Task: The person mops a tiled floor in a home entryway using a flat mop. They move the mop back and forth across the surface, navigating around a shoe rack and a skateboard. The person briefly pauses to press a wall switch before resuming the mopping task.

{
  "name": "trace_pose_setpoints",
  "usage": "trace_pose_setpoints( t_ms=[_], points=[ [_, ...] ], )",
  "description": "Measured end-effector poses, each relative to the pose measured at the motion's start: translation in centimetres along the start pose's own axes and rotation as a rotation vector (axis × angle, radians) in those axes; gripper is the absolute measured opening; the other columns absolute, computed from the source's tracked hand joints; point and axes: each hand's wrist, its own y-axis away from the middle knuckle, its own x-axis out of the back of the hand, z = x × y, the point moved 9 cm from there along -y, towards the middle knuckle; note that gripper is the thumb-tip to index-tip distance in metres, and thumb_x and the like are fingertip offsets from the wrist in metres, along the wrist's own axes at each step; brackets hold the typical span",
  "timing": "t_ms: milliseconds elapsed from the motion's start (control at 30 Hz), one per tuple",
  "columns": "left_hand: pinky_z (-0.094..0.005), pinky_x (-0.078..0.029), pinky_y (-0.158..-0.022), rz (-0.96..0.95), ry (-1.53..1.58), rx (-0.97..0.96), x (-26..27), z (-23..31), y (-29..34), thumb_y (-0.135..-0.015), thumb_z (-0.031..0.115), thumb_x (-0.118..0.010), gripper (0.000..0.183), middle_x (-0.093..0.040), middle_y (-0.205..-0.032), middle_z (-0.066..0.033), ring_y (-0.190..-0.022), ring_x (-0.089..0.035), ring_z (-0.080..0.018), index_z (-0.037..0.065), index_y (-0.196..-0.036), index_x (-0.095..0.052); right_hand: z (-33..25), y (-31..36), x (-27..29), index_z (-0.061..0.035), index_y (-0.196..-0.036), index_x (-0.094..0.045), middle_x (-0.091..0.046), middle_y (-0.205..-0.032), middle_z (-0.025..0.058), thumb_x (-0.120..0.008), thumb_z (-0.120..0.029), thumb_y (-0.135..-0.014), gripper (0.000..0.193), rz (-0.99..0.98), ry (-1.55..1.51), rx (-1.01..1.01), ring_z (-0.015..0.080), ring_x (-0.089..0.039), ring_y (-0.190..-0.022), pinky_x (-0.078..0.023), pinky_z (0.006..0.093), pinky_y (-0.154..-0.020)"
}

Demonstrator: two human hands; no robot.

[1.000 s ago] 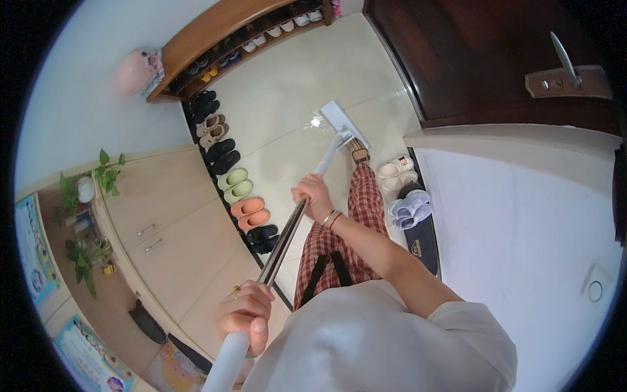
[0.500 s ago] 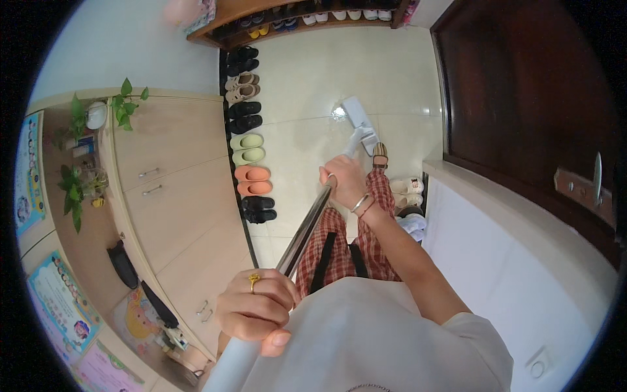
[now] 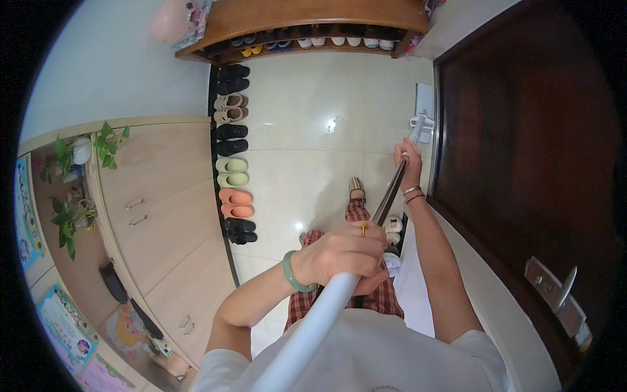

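Both hands grip a flat mop (image 3: 390,196) with a metal pole and a thick pale-blue upper handle. My left hand (image 3: 346,251), with a gold ring and a green bangle at the wrist, is wrapped round the pole just above the pale handle. Farther down, my right hand (image 3: 408,163) is closed round the pole near its lower joint, a bracelet on its wrist. The mop head (image 3: 424,117), flat and whitish, lies on the tiled floor along the foot of the dark door (image 3: 516,150).
At the left, pairs of shoes (image 3: 233,166) line the base of the beige cabinet (image 3: 157,196). A wooden shoe rack (image 3: 307,19) spans the far end. White shoes (image 3: 393,228) stand beside my legs at the right. The door has a metal handle (image 3: 565,287).
The mop head has swept right, from mid-floor to the door's foot. Both hands have moved right with the pole, keeping their grip. One foot has shifted left, and the view has tilted toward the rack.
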Motion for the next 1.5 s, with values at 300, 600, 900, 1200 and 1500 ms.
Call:
trace_pose_setpoints(
  t_ms=[300,600,900,1200,1500],
  points=[
    [-0.0407,-0.046,-0.06,0.151,-0.02,0.136,10.2,0.2,-1.3,-0.077,-0.007,-0.062,0.025,-0.049,-0.06,-0.0078,-0.053,-0.046,-0.0251,0.004,-0.065,-0.043,-5.3,-5.8,-9.5,0.0017,-0.082,-0.054,-0.062,-0.098,0.0186,-0.06,-0.009,-0.085,0.012,-0.055,-0.069,0.063,0.0361,-0.053,-0.101,-0.043,0.0429,-0.091],
    [-0.0391,-0.047,-0.058,0.351,-0.103,0.137,18.0,2.7,5.1,-0.083,-0.001,-0.063,0.025,-0.049,-0.059,-0.0069,-0.052,-0.045,-0.0232,0.003,-0.068,-0.043,-13.7,-6.4,-18.2,-0.0009,-0.077,-0.049,-0.057,-0.084,0.0133,-0.062,-0.002,-0.081,0.014,-0.076,-0.179,0.271,0.0344,-0.052,-0.092,-0.045,0.0406,-0.083],
    [-0.0405,-0.048,-0.06,0.596,-0.306,0.109,20.9,3.7,13.4,-0.086,0.004,-0.061,0.019,-0.05,-0.06,-0.0052,-0.054,-0.046,-0.0205,0.005,-0.074,-0.047,-19.3,-5.5,-28.9,-0.0026,-0.073,-0.048,-0.054,-0.08,0.012,-0.062,-0.003,-0.08,0.016,-0.335,-0.344,0.374,0.0342,-0.05,-0.093,-0.045,0.0407,-0.08],
    [-0.0399,-0.046,-0.069,0.864,-0.498,0.165,21.5,4.9,20.6,-0.097,0.022,-0.055,0.025,-0.046,-0.062,-0.0011,-0.056,-0.045,-0.0162,0.011,-0.079,-0.042,-24.3,-1.3,-36.5,-0.0061,-0.073,-0.054,-0.058,-0.079,0.0079,-0.065,-0.002,-0.074,0.012,-0.568,-0.331,0.508,0.0305,-0.055,-0.095,-0.048,0.0421,-0.078],
    [-0.0446,-0.048,-0.072,0.989,-0.566,0.08,20.2,7.0,24.1,-0.096,0.009,-0.05,0.015,-0.052,-0.07,-0.0049,-0.061,-0.049,-0.0182,0.007,-0.082,-0.045,-26.9,3.0,-39.3,-0.0072,-0.073,-0.055,-0.058,-0.08,0.0087,-0.067,-0.003,-0.074,0.013,-0.762,-0.416,0.499,0.0303,-0.056,-0.095,-0.049,0.0415,-0.079]
  ],
)
